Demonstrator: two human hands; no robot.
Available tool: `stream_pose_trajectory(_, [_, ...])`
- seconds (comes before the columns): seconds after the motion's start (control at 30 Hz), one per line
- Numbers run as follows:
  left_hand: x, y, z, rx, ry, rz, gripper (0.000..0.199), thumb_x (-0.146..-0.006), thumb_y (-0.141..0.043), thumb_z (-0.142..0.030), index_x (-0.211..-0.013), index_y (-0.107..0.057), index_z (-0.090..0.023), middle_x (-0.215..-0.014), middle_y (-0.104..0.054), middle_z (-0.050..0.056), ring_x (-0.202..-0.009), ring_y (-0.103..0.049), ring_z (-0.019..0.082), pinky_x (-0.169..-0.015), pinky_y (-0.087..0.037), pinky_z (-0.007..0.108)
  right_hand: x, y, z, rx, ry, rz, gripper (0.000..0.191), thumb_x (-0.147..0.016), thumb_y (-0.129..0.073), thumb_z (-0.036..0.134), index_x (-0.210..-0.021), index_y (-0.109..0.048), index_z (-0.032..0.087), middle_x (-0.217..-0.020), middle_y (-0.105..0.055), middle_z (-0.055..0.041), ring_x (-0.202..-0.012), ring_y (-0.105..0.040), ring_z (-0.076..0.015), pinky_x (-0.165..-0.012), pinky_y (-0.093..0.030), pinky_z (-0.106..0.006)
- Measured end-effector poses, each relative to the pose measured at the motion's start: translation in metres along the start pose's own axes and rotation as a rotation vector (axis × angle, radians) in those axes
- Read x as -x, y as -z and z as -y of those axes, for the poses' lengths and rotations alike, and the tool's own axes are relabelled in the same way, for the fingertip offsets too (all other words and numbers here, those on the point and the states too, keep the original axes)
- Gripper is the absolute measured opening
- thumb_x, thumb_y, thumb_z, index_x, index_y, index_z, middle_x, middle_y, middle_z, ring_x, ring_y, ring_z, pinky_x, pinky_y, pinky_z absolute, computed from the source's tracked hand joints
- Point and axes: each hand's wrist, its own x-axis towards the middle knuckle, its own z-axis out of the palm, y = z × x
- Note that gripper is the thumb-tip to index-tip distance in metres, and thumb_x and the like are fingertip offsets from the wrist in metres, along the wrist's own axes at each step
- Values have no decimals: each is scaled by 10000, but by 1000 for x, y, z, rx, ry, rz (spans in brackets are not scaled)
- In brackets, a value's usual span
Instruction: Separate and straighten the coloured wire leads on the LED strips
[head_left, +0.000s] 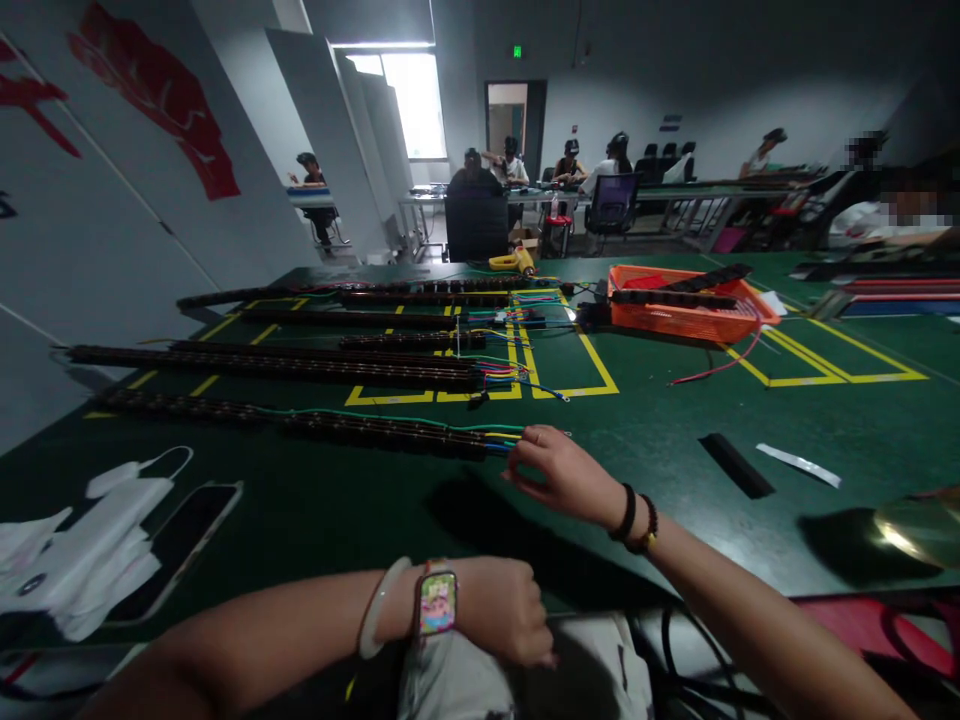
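My right hand (559, 472) is at the right end of a long dark wire bundle (375, 430), its thumb and fingers curled together around or against the green, yellow and blue wire ends. What exactly lies between the fingertips is hidden. Near the table's front edge, my left hand (504, 612) is closed in a loose fist above my lap, with a watch on its wrist and nothing visible in it. Behind the nearest bundle lies a thicker dark bundle (300, 365) with coloured wires and ring ends at its right.
An orange basket (675, 322) holding dark strips stands at the back right, near a yellow heat gun (514, 262). A phone (180, 550) and white tissues (90, 545) lie front left. A black strip (735, 465) lies at right. People sit at far tables.
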Motion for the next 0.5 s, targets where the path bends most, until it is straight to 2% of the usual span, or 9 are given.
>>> stream_pose_trajectory(0.07, [6,16,11,-139,-18,22,309,-867,-435,-361,-622,-568,-226,-535,-561,42,-513,-482,121,-512,-314,276,2,-14,-33,27,-109,15,202,-865,-545,339,-936,-588,155,-883,-529,-68,-824,-493,-164,-745,-399,-293])
stream_pose_trajectory(0.1, [15,27,17,-191,47,4,300,-879,-406,-331,-665,-584,-218,-568,-575,44,-536,-491,121,-529,-313,276,2,-22,-47,44,-146,14,257,-843,-573,375,-980,-586,158,-937,-530,-84,-870,-493,-181,-780,-396,-315])
stream_pose_trajectory(0.23, [59,64,33,-139,530,-163,293,-893,-388,-351,-816,-633,-210,-738,-638,37,-704,-561,124,-666,-368,256,-2,-49,-82,62,-246,92,547,-769,-608,543,-1174,-534,183,-1094,-519,-120,-995,-466,-239,-871,-363,-391])
stream_pose_trajectory(0.3, [74,72,36,-10,756,-276,320,-888,-393,-401,-802,-635,-210,-778,-644,24,-741,-572,121,-698,-388,238,-6,-57,-89,20,-274,156,578,-743,-614,582,-1174,-548,204,-1084,-538,-102,-1002,-468,-242,-889,-346,-401])
stream_pose_trajectory(0.37, [80,73,36,195,915,-380,364,-876,-389,-460,-766,-624,-204,-752,-630,7,-708,-571,109,-667,-407,214,-11,-62,-93,-30,-300,206,538,-729,-628,581,-1120,-587,215,-1039,-559,-82,-988,-480,-233,-897,-334,-400])
stream_pose_trajectory(0.43, [77,71,37,429,999,-452,404,-859,-386,-514,-759,-609,-192,-695,-608,-5,-655,-567,100,-614,-419,197,-16,-64,-97,-70,-322,231,499,-718,-649,563,-1073,-615,213,-1011,-568,-73,-973,-489,-224,-897,-326,-395])
stream_pose_trajectory(0.5, [67,67,40,630,1018,-491,442,-840,-391,-559,-764,-594,-175,-654,-601,-7,-620,-569,100,-582,-427,192,-20,-65,-102,-118,-311,273,475,-725,-650,545,-1048,-629,197,-1000,-570,-74,-953,-495,-215,-875,-332,-372])
